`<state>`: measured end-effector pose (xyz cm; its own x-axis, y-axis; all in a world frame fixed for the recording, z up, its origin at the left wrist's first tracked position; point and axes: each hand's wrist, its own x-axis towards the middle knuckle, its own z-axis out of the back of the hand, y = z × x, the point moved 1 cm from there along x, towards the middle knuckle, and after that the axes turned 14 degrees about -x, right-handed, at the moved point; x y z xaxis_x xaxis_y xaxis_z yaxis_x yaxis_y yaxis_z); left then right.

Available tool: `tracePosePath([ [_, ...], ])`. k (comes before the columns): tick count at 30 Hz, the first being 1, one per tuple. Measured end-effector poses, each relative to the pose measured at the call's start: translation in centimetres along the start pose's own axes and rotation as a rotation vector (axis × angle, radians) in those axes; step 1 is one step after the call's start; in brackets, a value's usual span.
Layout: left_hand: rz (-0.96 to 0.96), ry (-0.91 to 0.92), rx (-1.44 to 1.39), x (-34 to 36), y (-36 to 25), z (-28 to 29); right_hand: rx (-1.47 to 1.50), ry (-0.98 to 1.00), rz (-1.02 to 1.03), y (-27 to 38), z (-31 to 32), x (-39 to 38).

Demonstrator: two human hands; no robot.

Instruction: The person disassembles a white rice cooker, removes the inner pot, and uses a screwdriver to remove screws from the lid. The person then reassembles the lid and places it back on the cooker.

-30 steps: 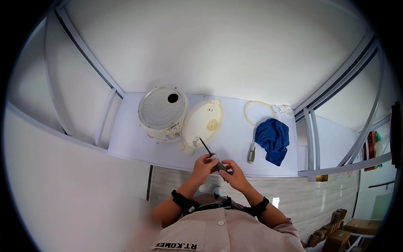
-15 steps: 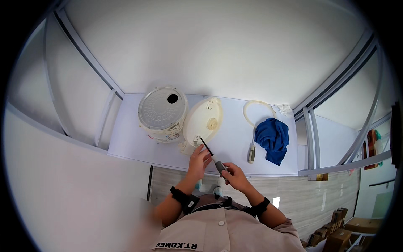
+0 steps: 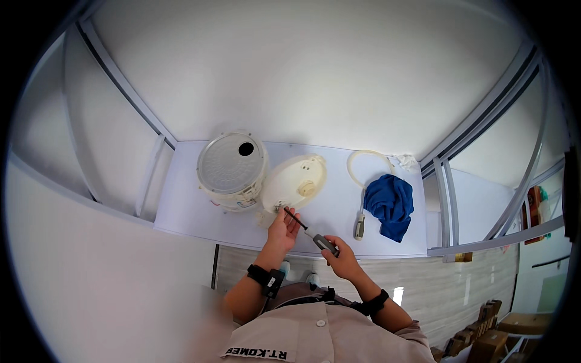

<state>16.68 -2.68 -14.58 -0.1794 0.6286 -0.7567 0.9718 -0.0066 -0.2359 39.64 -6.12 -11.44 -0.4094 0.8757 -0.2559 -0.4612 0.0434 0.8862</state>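
Observation:
My right hand point(image 3: 342, 257) is closed round the grey handle of a screwdriver point(image 3: 325, 244). Its dark shaft slants up and left toward my left hand point(image 3: 282, 233). That hand is palm up with fingers apart, close by the screwdriver's tip; whether a small part lies there is too small to tell. Just beyond the fingers is the lower end of an oval cream lid point(image 3: 289, 181), underside up, with a round knob-like fitting point(image 3: 307, 188) inside. Left of the lid stands a round white appliance body point(image 3: 233, 163) with a grey perforated top and a black round hole.
A second screwdriver point(image 3: 360, 227) lies right of the lid, beside a crumpled blue cloth point(image 3: 390, 202) and a loop of pale tubing point(image 3: 357, 158). White crumpled material point(image 3: 407, 161) is at the back right. Metal frame posts point(image 3: 446, 193) flank the white table point(image 3: 315, 245).
My right hand has drawn the screwdriver slightly down and right, so its tip has left the lid and is at my left fingers. My left fingers have opened upward. The view has shifted a little.

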Motion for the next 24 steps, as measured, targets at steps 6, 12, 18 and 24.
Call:
tracePosePath([
  [6, -0.036, 0.006, 0.124, -0.4, 0.5, -0.4, 0.027, 0.091, -0.046, 0.3, 2.3, -0.7],
  [12, -0.136, 0.08, 0.355, -1.2, 2.5, -0.4, 0.079, 0.071, -0.079, -1.7, 5.2, -1.5],
  [18, -0.042, 0.07, 0.379, -1.3, 4.7, -0.3, 0.034, -0.044, -0.102, -1.1, 8.0, -3.0],
  [24, 0.058, 0.058, 0.405, -1.7, 6.6, 0.2, -0.21, -0.194, -0.076, 1.1, 10.7, -5.3],
])
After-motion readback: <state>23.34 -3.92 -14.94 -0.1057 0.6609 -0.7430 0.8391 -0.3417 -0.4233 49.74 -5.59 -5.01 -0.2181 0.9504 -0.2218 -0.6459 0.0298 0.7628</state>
